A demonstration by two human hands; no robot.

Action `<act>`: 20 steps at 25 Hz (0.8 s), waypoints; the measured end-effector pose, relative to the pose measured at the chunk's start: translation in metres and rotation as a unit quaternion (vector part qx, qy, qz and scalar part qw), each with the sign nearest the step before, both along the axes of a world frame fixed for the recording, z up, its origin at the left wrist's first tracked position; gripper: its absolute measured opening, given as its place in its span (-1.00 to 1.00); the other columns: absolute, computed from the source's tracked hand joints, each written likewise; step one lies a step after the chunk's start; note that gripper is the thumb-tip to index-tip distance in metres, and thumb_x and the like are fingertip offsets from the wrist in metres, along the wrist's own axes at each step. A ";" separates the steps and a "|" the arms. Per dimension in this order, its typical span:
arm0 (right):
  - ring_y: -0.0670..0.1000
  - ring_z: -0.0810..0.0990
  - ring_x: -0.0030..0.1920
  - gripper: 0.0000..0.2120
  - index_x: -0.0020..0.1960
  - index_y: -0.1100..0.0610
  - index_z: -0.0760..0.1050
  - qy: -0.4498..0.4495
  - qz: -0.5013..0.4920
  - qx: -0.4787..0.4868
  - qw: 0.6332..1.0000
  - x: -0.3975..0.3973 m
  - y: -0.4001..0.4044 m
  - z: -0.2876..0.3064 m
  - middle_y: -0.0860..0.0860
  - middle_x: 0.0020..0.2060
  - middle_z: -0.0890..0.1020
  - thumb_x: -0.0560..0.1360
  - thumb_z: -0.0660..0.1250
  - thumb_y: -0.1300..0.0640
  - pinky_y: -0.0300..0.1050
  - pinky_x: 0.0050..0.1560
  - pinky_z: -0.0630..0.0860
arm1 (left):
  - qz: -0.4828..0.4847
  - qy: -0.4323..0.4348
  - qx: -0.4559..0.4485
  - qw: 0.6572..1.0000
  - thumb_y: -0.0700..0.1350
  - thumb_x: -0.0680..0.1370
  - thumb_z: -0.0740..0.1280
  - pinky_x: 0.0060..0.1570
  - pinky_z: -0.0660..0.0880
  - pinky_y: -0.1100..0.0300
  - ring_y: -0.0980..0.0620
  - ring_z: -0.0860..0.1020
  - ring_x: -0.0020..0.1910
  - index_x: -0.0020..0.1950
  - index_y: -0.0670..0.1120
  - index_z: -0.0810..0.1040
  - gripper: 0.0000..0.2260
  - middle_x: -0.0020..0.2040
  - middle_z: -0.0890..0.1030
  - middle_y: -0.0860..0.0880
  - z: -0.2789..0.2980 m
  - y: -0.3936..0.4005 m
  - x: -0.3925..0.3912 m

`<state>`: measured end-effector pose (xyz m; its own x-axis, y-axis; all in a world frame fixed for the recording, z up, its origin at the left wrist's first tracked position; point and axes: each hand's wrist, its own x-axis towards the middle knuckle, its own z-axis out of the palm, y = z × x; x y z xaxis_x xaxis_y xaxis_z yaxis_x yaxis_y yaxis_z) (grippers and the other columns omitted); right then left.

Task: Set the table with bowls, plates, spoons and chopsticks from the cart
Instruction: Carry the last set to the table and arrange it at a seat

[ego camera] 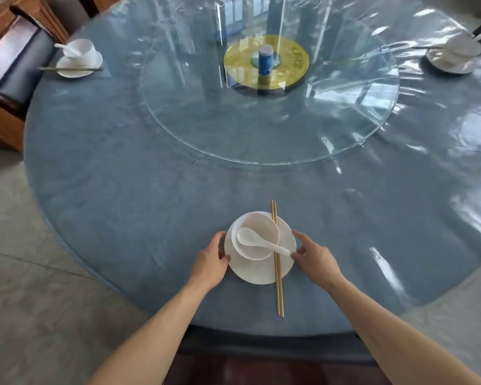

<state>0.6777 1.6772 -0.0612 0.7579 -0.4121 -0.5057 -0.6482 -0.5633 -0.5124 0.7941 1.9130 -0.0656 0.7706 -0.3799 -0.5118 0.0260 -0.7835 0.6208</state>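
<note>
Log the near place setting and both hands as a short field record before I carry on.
plate: on the blue table, near edge
bowl: on the plate, toward its far side
spoon: in the bowl, handle over the rim toward the right hand
chopsticks: pair lying across the plate's right side
left hand: fingers at the plate's left rim
right hand: fingertips at the spoon handle's end
other settings: far left, far right

You are standing in a restaurant dining room | big round table (122, 195) is wearing blue cloth under clear plastic | glass lazy Susan (261, 129) | padded chairs (9, 65) | place settings (78, 58) are waiting
</note>
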 end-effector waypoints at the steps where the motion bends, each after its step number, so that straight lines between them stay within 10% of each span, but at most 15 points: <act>1: 0.01 0.59 -0.08 -0.48 0.49 -0.16 0.25 0.001 -0.003 0.008 1.000 0.002 -0.002 -0.001 -0.14 -0.10 0.59 0.57 0.28 0.06 0.00 -0.06 0.58 | 0.002 -0.005 0.002 1.000 -0.17 0.58 0.30 -0.12 0.45 0.15 0.01 0.57 -0.15 0.44 0.12 0.31 -0.54 -0.15 0.59 0.06 -0.001 -0.001 -0.002; 20: -0.08 0.57 -0.20 -0.47 0.47 -0.14 0.27 -0.013 -0.026 0.059 0.998 -0.005 0.001 -0.003 -0.09 -0.22 0.60 0.55 0.26 0.16 -0.22 -0.28 0.47 | 0.012 -0.011 0.011 1.000 -0.20 0.56 0.29 -0.07 0.53 0.12 0.05 0.58 -0.10 0.37 0.21 0.34 -0.54 -0.15 0.58 0.09 -0.003 -0.004 -0.006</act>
<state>0.6727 1.6787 -0.0643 0.7508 -0.3901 -0.5331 -0.6603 -0.4644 -0.5902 0.7880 1.9086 -0.0686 0.7904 -0.3500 -0.5028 0.0321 -0.7959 0.6045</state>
